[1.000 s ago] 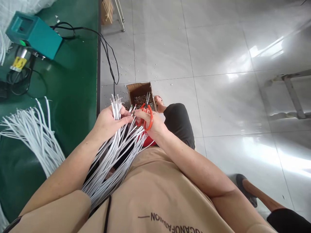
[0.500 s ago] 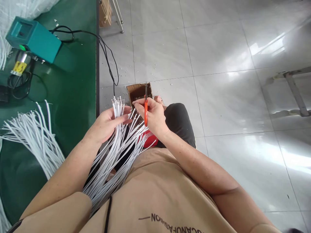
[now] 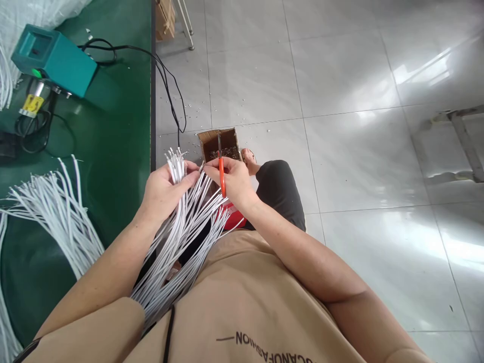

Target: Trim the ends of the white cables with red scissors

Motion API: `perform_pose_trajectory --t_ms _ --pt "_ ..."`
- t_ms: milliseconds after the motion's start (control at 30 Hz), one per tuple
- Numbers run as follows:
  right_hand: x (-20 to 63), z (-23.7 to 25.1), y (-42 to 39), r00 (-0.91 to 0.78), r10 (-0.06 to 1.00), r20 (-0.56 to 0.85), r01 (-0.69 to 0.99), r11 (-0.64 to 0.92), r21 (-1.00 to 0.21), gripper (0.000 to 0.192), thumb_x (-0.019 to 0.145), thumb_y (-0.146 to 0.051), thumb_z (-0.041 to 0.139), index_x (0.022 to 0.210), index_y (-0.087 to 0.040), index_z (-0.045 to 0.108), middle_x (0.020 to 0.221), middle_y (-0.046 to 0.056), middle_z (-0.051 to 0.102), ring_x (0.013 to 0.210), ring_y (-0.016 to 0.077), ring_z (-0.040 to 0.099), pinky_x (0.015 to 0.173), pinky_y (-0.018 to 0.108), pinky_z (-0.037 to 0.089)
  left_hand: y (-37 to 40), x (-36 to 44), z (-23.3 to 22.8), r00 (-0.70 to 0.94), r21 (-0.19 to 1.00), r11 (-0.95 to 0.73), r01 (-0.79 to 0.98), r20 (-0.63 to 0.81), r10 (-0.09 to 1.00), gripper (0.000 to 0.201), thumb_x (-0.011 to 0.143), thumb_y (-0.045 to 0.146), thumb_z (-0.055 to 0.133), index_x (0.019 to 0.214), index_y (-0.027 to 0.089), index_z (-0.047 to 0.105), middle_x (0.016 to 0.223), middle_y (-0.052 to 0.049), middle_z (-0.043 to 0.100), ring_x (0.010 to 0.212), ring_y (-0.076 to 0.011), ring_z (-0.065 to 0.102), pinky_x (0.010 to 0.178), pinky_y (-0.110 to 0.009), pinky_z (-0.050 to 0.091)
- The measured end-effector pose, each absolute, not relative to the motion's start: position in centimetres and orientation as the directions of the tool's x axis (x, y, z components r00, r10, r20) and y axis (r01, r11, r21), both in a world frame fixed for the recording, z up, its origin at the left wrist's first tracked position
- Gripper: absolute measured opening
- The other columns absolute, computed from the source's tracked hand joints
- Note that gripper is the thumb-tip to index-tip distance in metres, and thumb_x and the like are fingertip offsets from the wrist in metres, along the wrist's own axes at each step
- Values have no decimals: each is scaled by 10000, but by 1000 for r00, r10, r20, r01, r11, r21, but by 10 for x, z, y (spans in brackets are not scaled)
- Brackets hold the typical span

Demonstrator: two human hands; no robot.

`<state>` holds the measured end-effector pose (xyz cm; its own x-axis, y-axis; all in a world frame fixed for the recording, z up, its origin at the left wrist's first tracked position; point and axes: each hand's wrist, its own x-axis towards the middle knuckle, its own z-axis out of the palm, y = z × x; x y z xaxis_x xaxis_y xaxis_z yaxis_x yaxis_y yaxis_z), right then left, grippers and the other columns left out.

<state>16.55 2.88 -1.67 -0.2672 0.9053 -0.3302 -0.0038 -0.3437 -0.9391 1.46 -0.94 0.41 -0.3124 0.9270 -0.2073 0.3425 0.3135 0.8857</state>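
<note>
Bundle of white wires point(image 3: 177, 222) runs lengthwise from the lap up and away, cut ends fanned at the top. Left hand point(image 3: 162, 189) is closed around the gathered ends; right hand point(image 3: 232, 181), just beside it, pinches one wire tip while holding orange-handled scissors point(image 3: 221, 169), blades pointing away over the cardboard box point(image 3: 219, 143) on the floor.

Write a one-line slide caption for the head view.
Left hand grips a bundle of white wires while the right hand holds red-handled scissors above a cardboard box.
</note>
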Motion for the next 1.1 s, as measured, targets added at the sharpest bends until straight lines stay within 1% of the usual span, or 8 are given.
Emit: perform_pose_trajectory --t_ms 67,200,300,400,467,667,800,1100 --pt "165 -15 27 -301 889 -345 -52 -376 -925 219 724 -354 681 788 -144 689 671 -29 573 607 81 461 612 234 389 -8 13 2 -329 888 293 356 -174 928 229 642 302 787 772 191 634 847 -15 693 808 -182 643 810 -314 514" --pt "172 -12 28 -411 855 -315 -39 -362 -931 279 781 -425 643 761 -147 657 620 -42 524 565 71 404 574 231 345 -6 12 -2 -252 941 307 143 -265 931 335 638 271 792 713 203 473 783 5 655 706 -150 629 703 -292 506" --pt "180 -15 32 -382 885 -267 252 -178 -951 286 830 -418 602 740 -148 638 624 -27 512 582 88 402 571 247 312 -6 13 -1 -206 945 310 101 -285 936 340 673 250 766 717 207 432 767 10 636 684 -144 632 625 -264 472" --pt "185 -20 35 -352 920 -171 599 81 -797 238 841 -340 593 713 -141 620 732 21 570 639 113 443 579 267 291 -7 14 2 -208 946 291 144 -259 943 327 684 236 752 713 204 428 777 9 628 699 -146 643 622 -258 455" --pt "186 -21 35 -413 897 -155 692 199 -694 214 848 -310 572 730 -140 628 805 48 610 679 132 490 580 273 296 -7 14 2 -211 941 293 166 -256 943 326 685 243 750 719 202 429 802 5 633 724 -154 654 648 -265 462" --pt "184 -9 36 -516 832 -205 761 336 -554 262 883 -351 532 814 -143 676 873 85 674 787 190 603 605 287 335 -7 13 0 -195 938 285 198 -247 949 292 711 237 717 727 209 427 801 -1 651 727 -157 647 631 -265 456" --pt "186 -4 38 -518 826 -220 790 364 -494 310 901 -392 518 829 -141 685 852 98 691 795 216 626 618 301 350 -7 12 0 -175 944 278 177 -248 953 285 712 237 722 728 212 438 787 1 649 721 -155 646 656 -276 478" --pt "184 -8 31 -511 836 -198 779 354 -518 247 894 -307 506 839 -141 680 912 87 690 806 199 625 625 291 370 -8 16 -1 -233 946 300 118 -267 935 308 685 203 767 743 203 464 764 1 687 686 -155 682 625 -267 526"
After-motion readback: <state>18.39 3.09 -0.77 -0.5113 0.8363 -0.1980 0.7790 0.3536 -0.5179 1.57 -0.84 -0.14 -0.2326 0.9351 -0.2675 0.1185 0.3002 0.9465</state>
